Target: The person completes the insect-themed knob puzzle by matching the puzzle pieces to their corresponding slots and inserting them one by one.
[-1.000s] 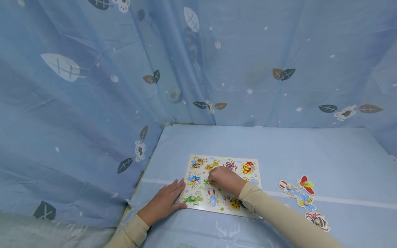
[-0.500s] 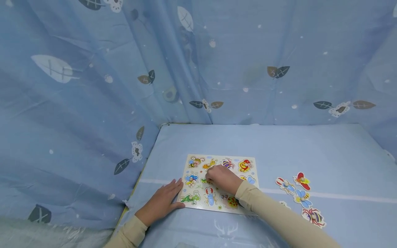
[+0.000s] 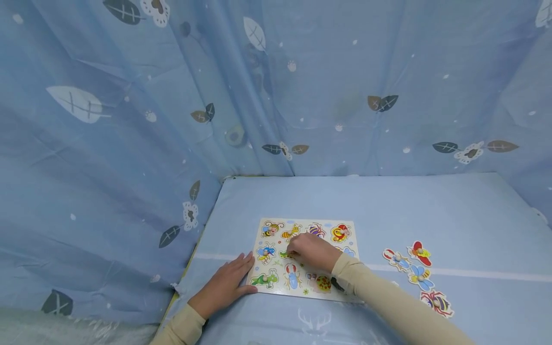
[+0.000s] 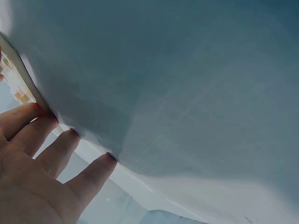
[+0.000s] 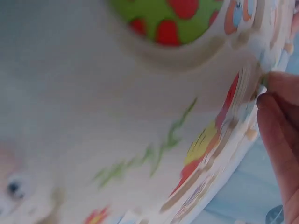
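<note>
A white knobbed insect puzzle board (image 3: 282,288) lies flat on the table. My left hand (image 3: 226,285) rests along its left side with fingers extended. In the left wrist view, the fingertips (image 4: 110,161) touch the board's edge. Over the middle row, my right hand (image 3: 315,251) pinches a green caterpillar puzzle piece (image 3: 283,254) at the board, mostly hidden beneath the fingers. The right wrist view has thumb and finger meeting on a small green-tinted bit at the view's right side. Knobbed bee (image 3: 270,230) and grasshopper (image 3: 265,279) pieces sit in the board.
Several loose pieces lie right of the board: a stag beetle (image 3: 396,261), a red-winged insect (image 3: 420,253), a blue-winged bee (image 3: 421,278) and a spider (image 3: 437,303). Another is partly covered by the right forearm. Blue patterned curtains (image 3: 327,86) hang behind and left.
The head view has shifted slightly. Both hands stay at nearly the same places on the board, and the loose pieces have not moved.
</note>
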A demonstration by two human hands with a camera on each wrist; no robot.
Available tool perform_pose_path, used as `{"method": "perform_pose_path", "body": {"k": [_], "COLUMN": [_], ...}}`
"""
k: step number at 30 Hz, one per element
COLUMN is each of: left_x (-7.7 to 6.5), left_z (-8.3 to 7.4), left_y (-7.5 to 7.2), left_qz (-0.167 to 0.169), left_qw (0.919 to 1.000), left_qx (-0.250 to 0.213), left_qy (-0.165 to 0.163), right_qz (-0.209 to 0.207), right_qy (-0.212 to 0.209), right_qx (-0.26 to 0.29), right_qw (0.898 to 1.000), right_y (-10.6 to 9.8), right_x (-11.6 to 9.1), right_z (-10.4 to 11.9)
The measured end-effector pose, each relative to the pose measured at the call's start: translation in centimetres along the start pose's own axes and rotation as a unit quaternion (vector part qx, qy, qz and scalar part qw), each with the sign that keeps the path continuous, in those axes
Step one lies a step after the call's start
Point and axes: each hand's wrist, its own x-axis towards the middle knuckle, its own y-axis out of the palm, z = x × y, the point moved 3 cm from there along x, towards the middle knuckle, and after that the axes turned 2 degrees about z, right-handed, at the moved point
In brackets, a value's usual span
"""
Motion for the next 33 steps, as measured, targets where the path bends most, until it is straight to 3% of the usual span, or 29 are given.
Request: {"method": "perform_pose_path", "body": {"k": [3, 8, 15, 21, 25, 33], "left_x": [0.1, 0.3, -0.1, 0.0, -0.1, 0.0], "left_z": [-0.1, -0.1, -0.1, 0.0, 0.1, 0.1], "left_y": [0.4, 0.6, 0.2, 0.4, 0.3, 0.3], "left_qz": [0.0, -0.002, -0.008, -0.008, -0.007, -0.011], "left_qw": [1.0, 1.0, 0.9999, 0.9999, 0.9999, 0.9999], "left_qx": [-0.001, -0.004, 0.005, 0.007, 0.006, 0.004], "left_qy": [0.002, 0.003, -0.011, -0.01, -0.008, 0.004], "right_qz": [0.01, 0.032, 0.048, 0.054, 0.051, 0.024], "right_qy": [0.015, 0.079, 0.175, 0.234, 0.232, 0.22], "right_qx": [0.01, 0.018, -0.011, -0.009, 0.01, 0.01], "right_qw": [1.0, 0.996, 0.983, 0.971, 0.971, 0.975], "right_y": [-0.7, -2.8, -6.1, -6.8, -6.5, -6.3], "right_x": [-1.4, -5.1, -12.5, -18.7, -20.4, -20.7], "right_z": [-0.7, -2.8, -7.4, -10.0, -10.4, -10.6]}}
